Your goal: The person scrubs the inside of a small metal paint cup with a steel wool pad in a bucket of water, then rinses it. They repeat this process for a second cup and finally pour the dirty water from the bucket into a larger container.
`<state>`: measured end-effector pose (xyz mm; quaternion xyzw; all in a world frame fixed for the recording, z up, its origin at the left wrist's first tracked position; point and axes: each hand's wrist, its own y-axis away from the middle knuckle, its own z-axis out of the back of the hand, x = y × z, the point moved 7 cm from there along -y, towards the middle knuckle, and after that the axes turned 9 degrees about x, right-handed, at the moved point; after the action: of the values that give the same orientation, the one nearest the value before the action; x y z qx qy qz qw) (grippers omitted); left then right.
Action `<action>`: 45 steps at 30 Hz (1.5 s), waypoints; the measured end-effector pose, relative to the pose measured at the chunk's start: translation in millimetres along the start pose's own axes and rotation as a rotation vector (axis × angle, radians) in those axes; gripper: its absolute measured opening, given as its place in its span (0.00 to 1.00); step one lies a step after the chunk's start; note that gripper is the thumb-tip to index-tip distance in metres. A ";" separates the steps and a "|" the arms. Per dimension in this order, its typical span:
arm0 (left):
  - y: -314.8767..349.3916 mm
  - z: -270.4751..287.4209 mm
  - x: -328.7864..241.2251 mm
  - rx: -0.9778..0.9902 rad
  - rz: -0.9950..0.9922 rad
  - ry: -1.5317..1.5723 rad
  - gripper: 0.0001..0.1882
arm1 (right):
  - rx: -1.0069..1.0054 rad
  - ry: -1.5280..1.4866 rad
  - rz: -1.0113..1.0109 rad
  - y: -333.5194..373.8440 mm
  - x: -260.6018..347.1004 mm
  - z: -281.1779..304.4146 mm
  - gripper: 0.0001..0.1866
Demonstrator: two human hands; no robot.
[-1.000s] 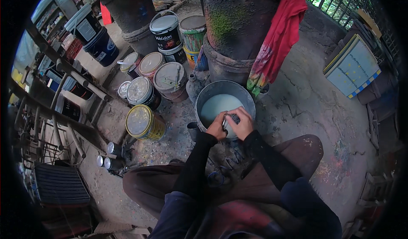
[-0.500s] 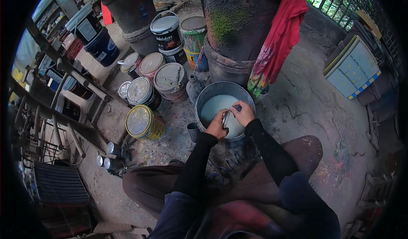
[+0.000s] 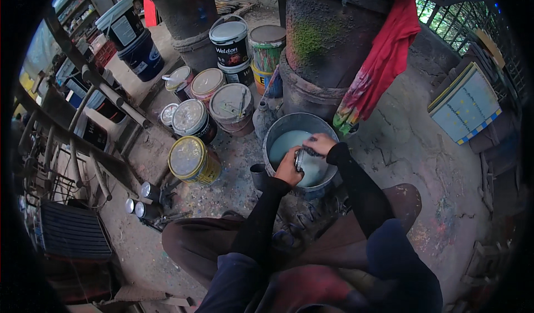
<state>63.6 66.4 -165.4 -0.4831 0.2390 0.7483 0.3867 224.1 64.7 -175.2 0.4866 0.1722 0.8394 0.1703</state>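
Over a grey bucket (image 3: 271, 137) of cloudy, whitish liquid (image 3: 289, 143), both hands work close together. My left hand (image 3: 289, 168) is closed around a small silvery metal piece (image 3: 300, 159), whose exact kind I cannot make out. My right hand (image 3: 321, 144) is bent over that piece from the right, fingers curled and darkly stained. Something dark shows under these fingers, too small to name. A dark cup (image 3: 258, 176) stands on the floor by the bucket's left side, and a grey bottle (image 3: 261, 118) behind it.
Lidded paint buckets (image 3: 231, 102) cluster to the left, with a yellow one (image 3: 194, 161) nearest. A large, grimy drum (image 3: 317, 51) stands behind the bucket, a red cloth (image 3: 384, 51) hanging from it. A coiled hose (image 3: 289, 232) lies before my legs. Metal cups (image 3: 146, 208) lie at left.
My right hand has shifted and now bends over the metal piece with fingers pointing left. The piece has turned slightly in my left hand. The whole view has shifted a little.
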 end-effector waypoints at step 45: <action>1.7 -11.4 1.4 0.194 -0.097 0.152 0.40 | -0.431 0.032 0.546 107.0 79.4 -11.3 0.11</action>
<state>68.0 57.5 -171.5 -0.5097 0.3153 0.6633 0.4481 164.4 5.0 -71.6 0.4544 -0.1430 0.8785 0.0358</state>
